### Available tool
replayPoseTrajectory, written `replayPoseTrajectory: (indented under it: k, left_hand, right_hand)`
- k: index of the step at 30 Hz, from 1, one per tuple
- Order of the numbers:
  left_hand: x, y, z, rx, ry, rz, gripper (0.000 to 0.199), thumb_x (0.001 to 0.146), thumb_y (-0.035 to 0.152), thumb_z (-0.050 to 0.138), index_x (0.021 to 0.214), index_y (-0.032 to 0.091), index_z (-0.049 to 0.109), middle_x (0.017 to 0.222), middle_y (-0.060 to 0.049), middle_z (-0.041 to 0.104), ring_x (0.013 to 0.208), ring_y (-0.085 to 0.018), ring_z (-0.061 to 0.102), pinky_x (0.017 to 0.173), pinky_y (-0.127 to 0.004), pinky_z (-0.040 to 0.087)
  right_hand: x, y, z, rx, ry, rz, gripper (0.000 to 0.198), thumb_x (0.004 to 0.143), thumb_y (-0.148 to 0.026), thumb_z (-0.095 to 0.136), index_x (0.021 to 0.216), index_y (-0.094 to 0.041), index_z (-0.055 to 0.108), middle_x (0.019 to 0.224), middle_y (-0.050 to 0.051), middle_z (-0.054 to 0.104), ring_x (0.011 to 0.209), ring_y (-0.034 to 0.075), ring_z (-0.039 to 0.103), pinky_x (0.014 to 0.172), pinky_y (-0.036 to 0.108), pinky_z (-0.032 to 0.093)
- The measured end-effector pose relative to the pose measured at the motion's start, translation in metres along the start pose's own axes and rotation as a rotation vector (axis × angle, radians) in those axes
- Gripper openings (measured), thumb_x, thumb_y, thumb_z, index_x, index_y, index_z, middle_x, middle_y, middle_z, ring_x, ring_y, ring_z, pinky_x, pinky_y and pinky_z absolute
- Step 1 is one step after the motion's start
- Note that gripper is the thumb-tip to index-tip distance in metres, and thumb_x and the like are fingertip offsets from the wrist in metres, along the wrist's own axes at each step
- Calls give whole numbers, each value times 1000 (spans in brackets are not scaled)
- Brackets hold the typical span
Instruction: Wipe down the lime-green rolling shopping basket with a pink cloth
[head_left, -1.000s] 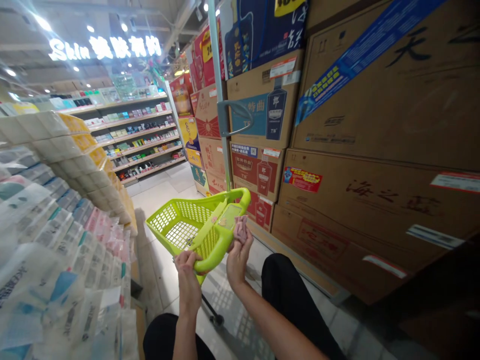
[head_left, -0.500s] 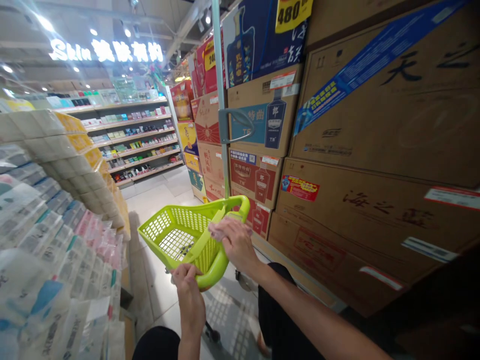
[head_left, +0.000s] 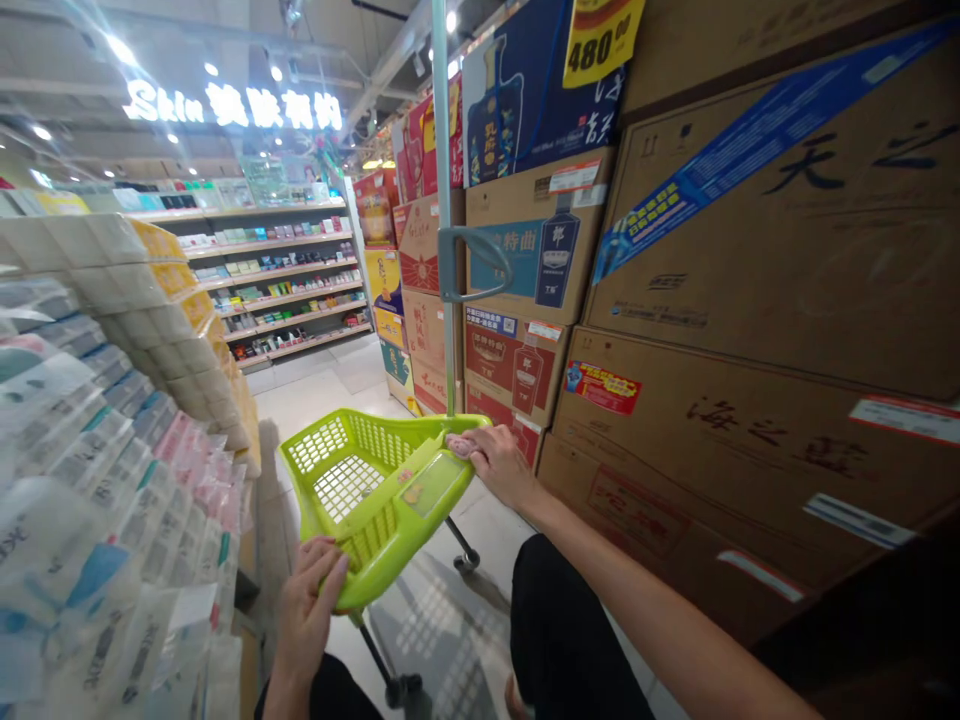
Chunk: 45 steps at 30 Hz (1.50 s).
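Observation:
A lime-green shopping cart (head_left: 360,590) with a lattice basket stands in front of me, on thin legs with dark wheels. My left hand (head_left: 311,590) is closed around the near left corner of its rim. At the handle's far right end, my right hand (head_left: 506,462) presses a small pinkish cloth (head_left: 459,446) against the green plastic. Much of the cloth is hidden under the fingers. Between the hands, a flat panel (head_left: 435,485) with small pictures shows on the handle. A grey pole (head_left: 450,350) with a loop bracket (head_left: 480,265) rises from the cart's far side.
Stacked cardboard cartons (head_left: 750,240) form a wall close on the right. Plastic-wrapped tissue packs (head_left: 142,480) are piled along the left. Pale floor tiles (head_left: 330,375) lead to shelves (head_left: 285,270) of small packages under a lit sign.
My right hand has slid the cloth to the handle's right end, uncovering the panel. My left hand has shifted left along the rim. The cart is turned a little, bringing its handle more into view.

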<state>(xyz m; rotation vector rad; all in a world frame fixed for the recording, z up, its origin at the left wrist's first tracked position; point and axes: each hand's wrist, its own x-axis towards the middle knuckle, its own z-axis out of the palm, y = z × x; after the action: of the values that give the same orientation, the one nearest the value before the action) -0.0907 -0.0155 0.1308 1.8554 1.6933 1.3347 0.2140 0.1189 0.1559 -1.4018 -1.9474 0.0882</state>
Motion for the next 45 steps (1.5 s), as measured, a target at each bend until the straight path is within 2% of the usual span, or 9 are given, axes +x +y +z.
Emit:
replayPoseTrajectory:
  k: [5, 10, 14, 18, 21, 25, 29, 36, 45]
  left_hand:
    - [13, 36, -10, 178, -24, 33, 38, 89, 51, 45, 73, 24, 66, 94, -4, 70, 100, -24, 61, 116, -51, 27]
    - [21, 103, 54, 521, 75, 55, 51, 95, 50, 35, 126, 15, 56, 123, -15, 62, 114, -31, 57, 100, -49, 43]
    - [21, 102, 85, 824, 68, -7, 61, 96, 53, 28, 131, 9, 52, 115, -18, 62, 85, -28, 64, 75, -41, 50]
    - [13, 78, 65, 861, 54, 22, 56, 94, 56, 32, 128, 17, 54, 114, -12, 63, 73, -22, 63, 63, -35, 46]
    - [10, 68, 38, 810, 95, 2, 44, 96, 52, 32, 112, 22, 61, 107, -7, 66, 76, -21, 63, 72, -36, 48]
    - [27, 71, 14, 751, 247, 62, 32, 94, 48, 44, 99, 23, 62, 100, -7, 69, 111, -29, 58, 111, -56, 29]
    - [67, 94, 3, 669, 304, 251, 25, 89, 36, 53, 70, 21, 56, 128, -12, 60, 138, -31, 39, 119, -60, 15]
    - [145, 128, 2, 653, -39, 500, 19, 78, 18, 54, 59, 17, 57, 164, -2, 10, 150, -35, -5, 119, -65, 0]
    - [161, 98, -4, 727, -124, 508, 16, 76, 19, 59, 60, 16, 61, 164, 0, 0, 149, -36, -14, 115, -68, -7]
  right_hand:
    - [39, -7, 3, -174, -65, 221, 32, 98, -30, 35, 114, -21, 61, 112, 12, 58, 107, 27, 45, 90, 39, 40]
    - [85, -5, 10, -186, -158, 374, 41, 97, -26, 30, 133, -15, 47, 129, 17, 53, 116, 28, 50, 93, 41, 40]
    - [88, -4, 8, -216, -399, 323, 42, 98, -44, 28, 120, -22, 56, 120, 14, 60, 104, 29, 61, 86, 43, 45]
    - [71, -10, 4, -252, -432, 297, 43, 98, -46, 25, 118, -25, 57, 115, 13, 63, 101, 31, 64, 81, 43, 46]
    - [47, -26, 5, -279, -389, 306, 42, 99, -46, 27, 117, -24, 58, 110, 12, 64, 96, 29, 66, 77, 40, 46]
    - [10, -54, 10, -232, -119, 266, 37, 100, -38, 29, 121, -28, 58, 110, 8, 61, 91, 22, 64, 71, 31, 45]
    - [-15, -73, 13, -168, 13, 180, 31, 96, -29, 41, 119, -31, 62, 118, 6, 58, 97, 20, 59, 70, 28, 44]
    - [-27, -89, 20, -146, -4, 244, 36, 95, -28, 43, 126, -32, 60, 112, 4, 59, 90, 18, 59, 66, 26, 43]
    - [-22, -81, 17, -135, -19, 322, 34, 98, -35, 40, 123, -36, 62, 112, 5, 59, 89, 19, 61, 64, 27, 44]
